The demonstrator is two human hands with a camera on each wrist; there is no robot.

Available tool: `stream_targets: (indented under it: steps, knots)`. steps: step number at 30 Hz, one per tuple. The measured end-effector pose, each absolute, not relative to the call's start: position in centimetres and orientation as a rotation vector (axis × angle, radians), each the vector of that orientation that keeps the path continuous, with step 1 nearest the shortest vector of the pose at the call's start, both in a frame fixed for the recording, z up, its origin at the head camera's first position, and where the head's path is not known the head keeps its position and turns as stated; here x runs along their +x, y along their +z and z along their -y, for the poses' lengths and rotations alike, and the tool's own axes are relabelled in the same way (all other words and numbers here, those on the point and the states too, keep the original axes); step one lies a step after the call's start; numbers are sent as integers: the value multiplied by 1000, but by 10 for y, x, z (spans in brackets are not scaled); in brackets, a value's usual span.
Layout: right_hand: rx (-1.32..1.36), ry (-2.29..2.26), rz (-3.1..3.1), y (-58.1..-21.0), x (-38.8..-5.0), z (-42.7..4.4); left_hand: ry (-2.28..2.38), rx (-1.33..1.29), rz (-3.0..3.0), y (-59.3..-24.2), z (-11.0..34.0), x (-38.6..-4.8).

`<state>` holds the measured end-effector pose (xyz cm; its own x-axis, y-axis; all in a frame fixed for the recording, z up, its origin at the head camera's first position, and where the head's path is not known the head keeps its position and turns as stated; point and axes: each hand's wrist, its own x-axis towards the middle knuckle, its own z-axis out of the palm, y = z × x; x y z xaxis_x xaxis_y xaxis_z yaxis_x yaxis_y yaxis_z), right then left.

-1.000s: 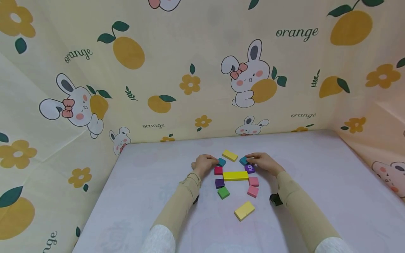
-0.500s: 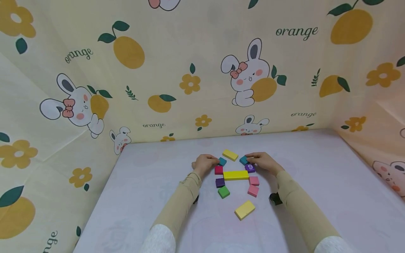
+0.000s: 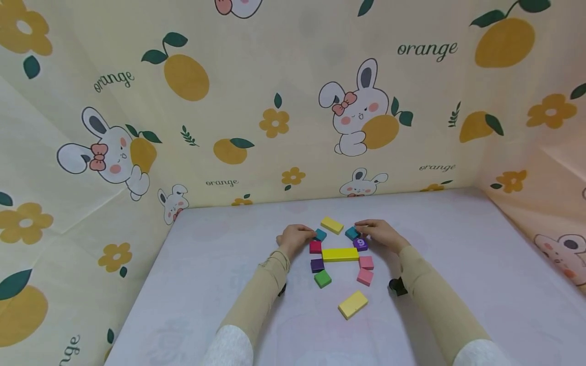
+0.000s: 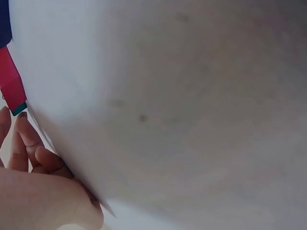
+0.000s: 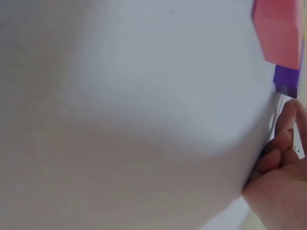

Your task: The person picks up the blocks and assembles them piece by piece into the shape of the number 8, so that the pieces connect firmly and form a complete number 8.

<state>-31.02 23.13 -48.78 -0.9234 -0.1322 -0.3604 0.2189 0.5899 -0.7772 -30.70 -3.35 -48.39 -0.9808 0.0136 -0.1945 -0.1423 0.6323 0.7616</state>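
In the head view my left hand [image 3: 295, 239] pinches a small blue block [image 3: 320, 235] at the ring's upper left. Across from it, the fingertips of my right hand [image 3: 382, 234] pinch another blue block [image 3: 352, 233]. Below the left one come a red block [image 3: 315, 247], a purple block [image 3: 317, 265] and a green block [image 3: 322, 278]. On the right stand a purple block marked 9 [image 3: 360, 244] and two pink blocks [image 3: 366, 263]. A long yellow block [image 3: 340, 254] lies between the sides. Both wrist views show only the fingertips beside block edges.
A yellow block [image 3: 331, 225] lies at the far end of the arrangement, and a paler yellow block [image 3: 353, 305] at the near end. Everything rests on a white-covered table [image 3: 206, 284]. Behind it hangs a printed cloth [image 3: 274, 66] with rabbits and oranges.
The right fingers have shifted very slightly, and a little more of the right blue block shows. The left hand and the other blocks stay as they were.
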Motion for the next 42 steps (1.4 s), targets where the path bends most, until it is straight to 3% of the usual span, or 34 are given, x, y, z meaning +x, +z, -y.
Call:
stream_targets:
  steps: [20,42]
  knots:
    - [-113,-890,-2831,-465,-314,-185,1228,-101,-2693,-486,34,-307]
    - [-73,-659,-2943,-469,-318,-166,1211,-92,-2691,-484,34,-306]
